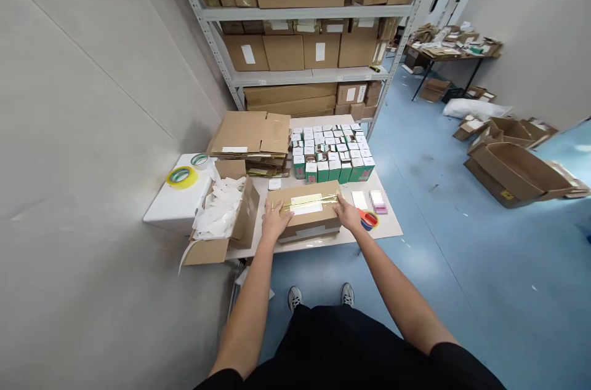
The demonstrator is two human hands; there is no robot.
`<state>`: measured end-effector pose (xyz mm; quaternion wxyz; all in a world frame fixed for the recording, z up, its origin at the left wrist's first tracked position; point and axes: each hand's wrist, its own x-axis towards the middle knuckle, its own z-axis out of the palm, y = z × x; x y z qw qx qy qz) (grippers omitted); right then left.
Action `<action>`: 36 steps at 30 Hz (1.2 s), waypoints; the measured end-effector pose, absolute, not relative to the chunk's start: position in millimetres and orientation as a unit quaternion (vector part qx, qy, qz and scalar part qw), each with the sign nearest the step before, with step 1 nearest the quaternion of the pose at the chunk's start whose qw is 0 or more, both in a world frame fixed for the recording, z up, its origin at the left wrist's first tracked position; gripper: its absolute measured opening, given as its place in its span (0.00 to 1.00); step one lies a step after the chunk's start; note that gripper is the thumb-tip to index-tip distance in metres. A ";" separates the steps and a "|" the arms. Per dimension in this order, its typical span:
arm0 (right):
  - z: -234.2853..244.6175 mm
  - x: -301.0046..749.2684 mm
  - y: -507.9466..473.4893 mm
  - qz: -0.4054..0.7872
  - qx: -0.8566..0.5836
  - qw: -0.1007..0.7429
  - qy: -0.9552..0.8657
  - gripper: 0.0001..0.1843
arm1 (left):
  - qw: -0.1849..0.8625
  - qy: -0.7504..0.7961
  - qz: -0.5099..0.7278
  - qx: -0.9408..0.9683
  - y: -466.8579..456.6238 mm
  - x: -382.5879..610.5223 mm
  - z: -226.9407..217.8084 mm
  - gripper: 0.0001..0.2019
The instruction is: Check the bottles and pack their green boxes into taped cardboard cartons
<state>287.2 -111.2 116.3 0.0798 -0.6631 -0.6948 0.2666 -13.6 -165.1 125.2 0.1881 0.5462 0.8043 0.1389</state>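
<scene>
Left hand (276, 219) and right hand (347, 213) on a taped carton (308, 219)

The carton lies at the centre of the frame, near the front edge of the table (390, 225), with a white label (305, 208) and shiny tape across its top. The left hand lies over the carton's left part, fingers apart and thumb pointing toward the label. The right hand bends over its right end; whether those fingers grip it or merely press, I cannot tell.

Just above the carton in the frame stand rows of green-and-white boxes (334, 170), with flattened cartons (240, 131) to their left. An open carton (249, 214) at centre-left is filled with white packing material (220, 208). Farther left, a yellow tape roll (181, 176) sits on a white box (172, 208). Right of the carton, a red-orange tape dispenser (368, 218) lies beside the right hand.
</scene>
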 end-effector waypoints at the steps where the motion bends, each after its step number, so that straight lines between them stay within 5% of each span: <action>1: 120.0 289.3 -110.9 0.260 -0.658 0.068 -0.703 0.33 | 0.181 0.809 0.136 0.543 -167.7 -10.7 125.3 0.37; 18: 108.5 294.5 -73.0 0.273 -0.569 0.045 -0.774 0.34 | 0.137 0.860 0.110 0.479 -184.4 16.9 115.9 0.38; 36: 97.6 279.9 -83.8 0.284 -0.571 -0.006 -0.770 0.30 | 0.236 0.854 0.089 0.456 -188.0 -11.2 86.8 0.33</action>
